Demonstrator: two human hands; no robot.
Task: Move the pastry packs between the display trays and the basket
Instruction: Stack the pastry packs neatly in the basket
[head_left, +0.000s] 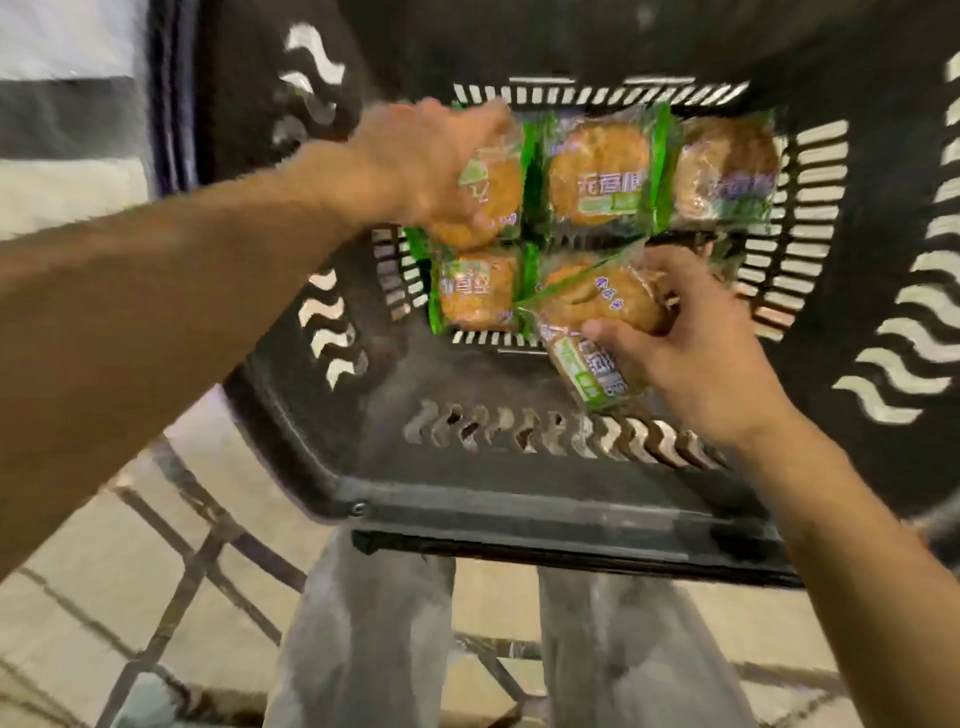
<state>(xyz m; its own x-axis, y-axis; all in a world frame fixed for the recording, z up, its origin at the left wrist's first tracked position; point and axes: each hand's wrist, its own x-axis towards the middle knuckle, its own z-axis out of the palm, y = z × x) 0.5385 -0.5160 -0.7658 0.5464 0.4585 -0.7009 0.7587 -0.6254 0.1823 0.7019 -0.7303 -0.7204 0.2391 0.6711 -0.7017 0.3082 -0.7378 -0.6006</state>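
left hand (415, 161): motion-blurred, its fingers hidden over a pastry pack (488, 192)
basket (467, 493): far and right walls cut off
pack print: unreadable

From my feed I see two bare forearms, no sleeves, watch or rings on either; the left hand (431, 161) is motion-blurred, the right hand (691, 353) sharper. Below, the legs wear light grey trousers (374, 639), loose and faintly creased. Shoes are out of view.
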